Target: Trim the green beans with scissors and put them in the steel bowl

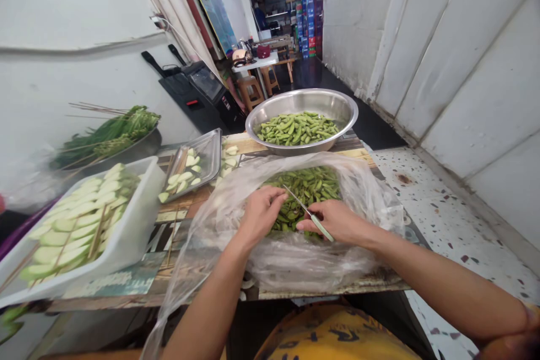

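A clear plastic bag (pixel 371 202) lies open on the table, filled with green bean pods (pixel 314 183). My left hand (pixel 261 214) reaches into the bag and pinches a pod among the heap. My right hand (pixel 337 220) holds a small pair of scissors (pixel 310 214) with pale green handles, its blades pointing up-left toward my left fingers. Behind the bag stands a large steel bowl (pixel 341 102) holding more green pods (pixel 297 128).
A white tub (pixel 139 225) of skewered pale green slices sits at the left. A metal tray (pixel 213 143) with similar slices lies behind it, and a dish of leafy greens (pixel 109 135) further left. White wall panels run along the right; stools and shelves stand far back.
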### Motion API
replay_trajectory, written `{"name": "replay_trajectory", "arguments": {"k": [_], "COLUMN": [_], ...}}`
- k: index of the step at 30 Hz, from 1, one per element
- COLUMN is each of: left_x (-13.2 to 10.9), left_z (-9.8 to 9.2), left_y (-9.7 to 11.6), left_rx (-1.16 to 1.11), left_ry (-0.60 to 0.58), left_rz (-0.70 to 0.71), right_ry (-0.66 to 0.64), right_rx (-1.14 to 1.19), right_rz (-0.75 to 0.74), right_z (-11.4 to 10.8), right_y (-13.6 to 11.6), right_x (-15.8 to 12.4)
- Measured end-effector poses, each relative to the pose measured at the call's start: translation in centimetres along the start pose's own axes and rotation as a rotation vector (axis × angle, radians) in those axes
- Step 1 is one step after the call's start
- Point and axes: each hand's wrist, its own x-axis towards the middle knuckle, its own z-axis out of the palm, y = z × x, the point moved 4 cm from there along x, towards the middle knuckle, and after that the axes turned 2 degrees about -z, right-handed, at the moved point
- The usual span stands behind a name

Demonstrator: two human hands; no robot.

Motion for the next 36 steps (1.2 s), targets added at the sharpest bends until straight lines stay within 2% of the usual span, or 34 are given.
{"name": "replay_trajectory", "arguments": {"k": [6, 12, 14, 16, 19, 22, 24, 32, 36], "left_x": [-0.3, -0.4, -0.3, -0.2, -0.2, -0.2, -0.1, -0.3, -0.4], "left_z": [-0.1, -0.2, -0.5, -0.7, -0.6, -0.2, 0.1, 2.2, 2.4], "left_y": [0.7, 0.2, -0.1, -0.4, -0.6, -0.2, 0.0, -0.1, -0.1], "left_rx": [0.035, -0.08, -0.167, -0.314, -0.659, -0.956, -1.038, -0.839, -0.801], "left_ry": [0.011, 0.018, 0.053, 0.079, 0.025, -0.064, -0.109, -0.108, -0.108], "left_rz": [0.041, -0.053, -0.128, -0.241, -0.401, -0.438, -0.418, -0.378, -0.367], "right_ry": [-0.006, 0.023, 0.024, 0.009, -0.084, -0.193, -0.212, -0.155, -0.113], "right_rx": [-0.075, -0.173, -0.067, 0.142, 0.439, 0.56, 0.584, 0.507, 0.46], "right_rz": [-0.025, -0.018, 0.01, 0.046, 0.078, 0.072, 0.053, 0.052, 0.033], "right_z": [-0.1, -0.3, -0.3, -0.2, 0.3, 0.8, 1.0, 0.9, 0.8], "right_y": [-0.3, -0.4, -0.1, 0.2, 0.5, 0.4, 0.1, 0.1, 0.0], "right_x": [-0.1, -0.1, 0.0, 0.1, 0.2, 0.1, 0.0, 0.0, 0.0]}}
